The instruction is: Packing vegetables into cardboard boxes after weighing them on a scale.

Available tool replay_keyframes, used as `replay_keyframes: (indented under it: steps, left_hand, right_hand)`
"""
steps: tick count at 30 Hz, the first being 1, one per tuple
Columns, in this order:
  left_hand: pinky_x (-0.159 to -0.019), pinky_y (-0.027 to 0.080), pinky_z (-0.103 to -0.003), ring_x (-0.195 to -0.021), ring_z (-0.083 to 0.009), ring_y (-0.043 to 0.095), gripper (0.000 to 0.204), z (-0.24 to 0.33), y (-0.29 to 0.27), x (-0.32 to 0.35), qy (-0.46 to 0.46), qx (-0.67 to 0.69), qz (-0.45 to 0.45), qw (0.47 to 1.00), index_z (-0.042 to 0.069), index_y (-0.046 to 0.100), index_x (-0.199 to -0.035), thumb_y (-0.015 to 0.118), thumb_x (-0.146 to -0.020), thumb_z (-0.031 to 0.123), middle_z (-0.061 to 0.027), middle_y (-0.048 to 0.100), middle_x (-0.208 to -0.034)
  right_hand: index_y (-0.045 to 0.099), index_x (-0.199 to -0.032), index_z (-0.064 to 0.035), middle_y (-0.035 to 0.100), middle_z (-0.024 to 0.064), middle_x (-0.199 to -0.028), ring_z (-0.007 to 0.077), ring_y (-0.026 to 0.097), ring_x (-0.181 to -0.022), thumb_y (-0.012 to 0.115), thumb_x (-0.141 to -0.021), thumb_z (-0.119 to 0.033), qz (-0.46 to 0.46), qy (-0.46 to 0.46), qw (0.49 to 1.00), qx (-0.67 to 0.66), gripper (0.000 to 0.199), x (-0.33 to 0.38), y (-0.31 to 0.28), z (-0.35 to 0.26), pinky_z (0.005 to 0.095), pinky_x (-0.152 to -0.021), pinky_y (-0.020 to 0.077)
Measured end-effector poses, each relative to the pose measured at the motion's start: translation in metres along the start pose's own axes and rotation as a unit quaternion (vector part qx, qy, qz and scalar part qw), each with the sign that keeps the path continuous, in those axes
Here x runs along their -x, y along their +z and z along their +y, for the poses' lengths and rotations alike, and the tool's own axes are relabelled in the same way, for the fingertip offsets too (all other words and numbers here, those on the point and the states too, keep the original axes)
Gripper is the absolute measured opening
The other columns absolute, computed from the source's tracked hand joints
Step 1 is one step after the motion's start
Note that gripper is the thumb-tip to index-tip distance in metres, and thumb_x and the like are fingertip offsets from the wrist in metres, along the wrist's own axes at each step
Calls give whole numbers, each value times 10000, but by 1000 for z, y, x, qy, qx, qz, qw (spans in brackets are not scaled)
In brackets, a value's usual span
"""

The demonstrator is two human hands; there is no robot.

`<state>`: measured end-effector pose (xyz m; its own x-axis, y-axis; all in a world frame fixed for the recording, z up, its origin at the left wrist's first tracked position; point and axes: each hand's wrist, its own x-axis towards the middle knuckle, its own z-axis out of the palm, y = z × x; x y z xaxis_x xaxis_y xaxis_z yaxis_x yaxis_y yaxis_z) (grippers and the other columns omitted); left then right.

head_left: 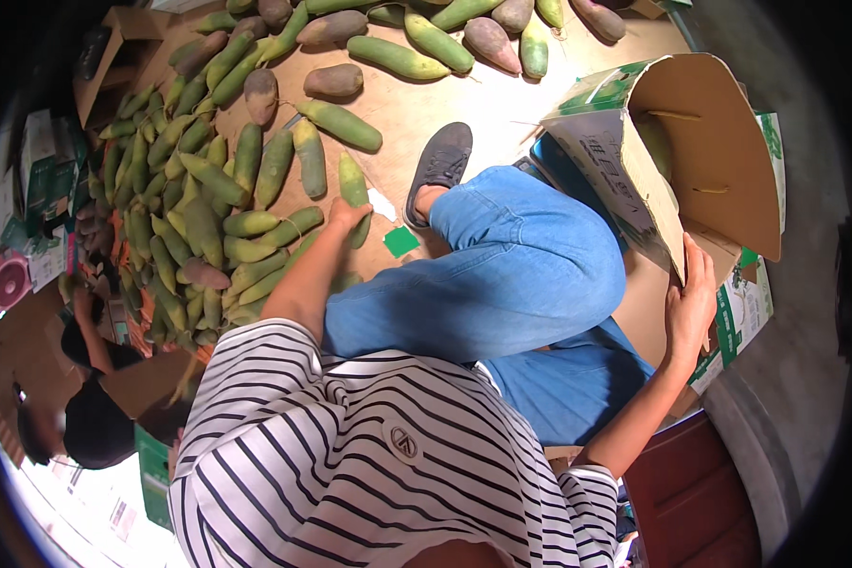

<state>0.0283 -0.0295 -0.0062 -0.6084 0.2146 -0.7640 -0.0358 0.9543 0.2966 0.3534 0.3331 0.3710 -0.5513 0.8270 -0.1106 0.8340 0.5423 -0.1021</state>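
Note:
My left hand [348,216] is closed round a long green radish [352,180], just above the cardboard-covered floor and beside my knee. Close by, more green radishes [273,170] lie in a big heap to the left. On the other side, my right hand [693,295] grips the near edge of a tilted cardboard carton [615,166], its fingers bent over the board. The carton's flap stands raised, and a green radish [653,142] shows partly inside; the carton's deeper inside is hidden.
Purple radishes [335,81] lie among green ones across the far floor. A green paper scrap [401,241] is near my shoe [442,161]. Flattened green-and-white cartons [743,308] stand by the right wall. At the lower left, another person's arm [90,331] reaches near a pink round object [8,280].

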Motion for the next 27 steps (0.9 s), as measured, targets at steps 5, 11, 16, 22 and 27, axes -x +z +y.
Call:
replay_keyframes:
  steps: [5, 11, 16, 22, 27]
  left_hand:
    - [-719, 527, -372, -850, -277, 662, 642, 36, 2, 16, -36, 110, -25, 993, -71, 579, -1094, 806, -663, 348, -182, 659, -979]
    - [-720, 509, -286, -845, -170, 637, 511, 116, -41, 87, 147, 248, -44, 956, -19, 560, -1100, 785, -714, 230, -96, 644, -994]
    - [-870, 474, -308, -981, -169, 588, 482, 268, -91, 181, 482, 353, 42, 801, -46, 475, -1212, 701, -789, 0, -101, 606, -1065]
    - [-832, 497, -314, -974, -198, 613, 488, 417, -93, 246, 757, 246, 76, 601, -17, 526, -1164, 741, -726, 11, -138, 595, -1138]
    - [-916, 442, -388, -1067, -307, 563, 531, 470, -65, 248, 790, -54, 70, 607, 33, 480, -1225, 689, -754, 161, -171, 586, -1111]
  right_hand:
    - [533, -1240, -82, 557, 132, -1165, 323, 546, -1064, 535, -664, 126, -6, 7, 1000, 9, 613, 4, 0, 11, 395, -911, 440]
    - [530, -1225, -68, 562, 128, -1154, 309, 540, -1065, 584, -643, 92, 5, 1, 1000, 1, 606, 0, 1, 10, 390, -904, 450]
    - [543, -1207, -78, 568, 116, -1122, 286, 554, -1039, 642, -645, 25, 21, -18, 999, 21, 579, 3, 2, 15, 379, -880, 468]
    - [547, -1204, -83, 573, 110, -1115, 290, 561, -1024, 607, -654, 36, 38, -18, 999, 17, 567, 6, 8, 20, 385, -864, 475]
    - [550, -1197, -87, 573, 105, -1093, 295, 560, -1006, 566, -657, 62, 35, -19, 999, -2, 560, 4, 11, 21, 392, -855, 472]
